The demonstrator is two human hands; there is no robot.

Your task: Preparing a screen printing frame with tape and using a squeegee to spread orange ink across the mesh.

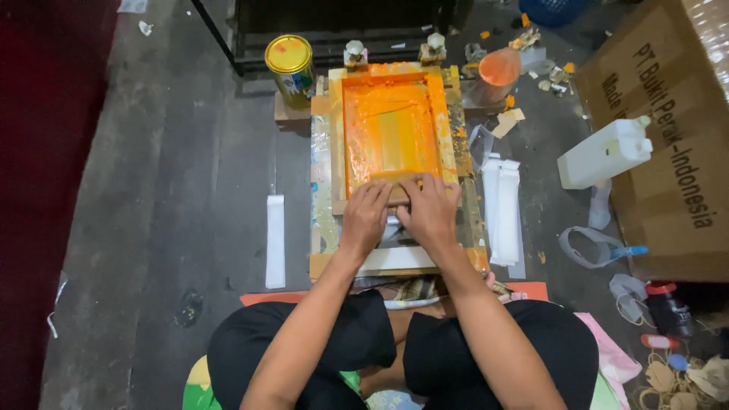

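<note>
From the head camera, looking straight down, a wooden screen-printing frame [334, 152] lies on a dark floor [175, 190], in front of the seated person's knees. Its mesh [391, 129] is coated in orange ink, thick along the sides and thinner in a paler band down the middle.

Both hands rest side by side at the frame's near edge, on a wooden squeegee [400, 193] that lies across the near end of the mesh. The left hand [366, 214] presses down on the squeegee's left part, fingers curled over its top and pointing away from the body. The right hand [429, 211] does the same on the right part, its fingers closed over the handle, the two hands touching or nearly so at the thumbs. Most of the squeegee is covered by the hands; only a short piece of wood shows between the fingers. Whether the blade meets the mesh cannot be told.

Beyond the frame's far left corner stands a yellow-lidded tin [289, 64]. Off the far right corner an orange-stained cup [497, 72] lies tipped on its side. A stack of white strips [503, 209] lies just beside the frame's right edge, and a single white strip [275, 241] lies apart to its left. Further right a white plastic jug [606, 153] leans against a large cardboard box [668, 144].
</note>
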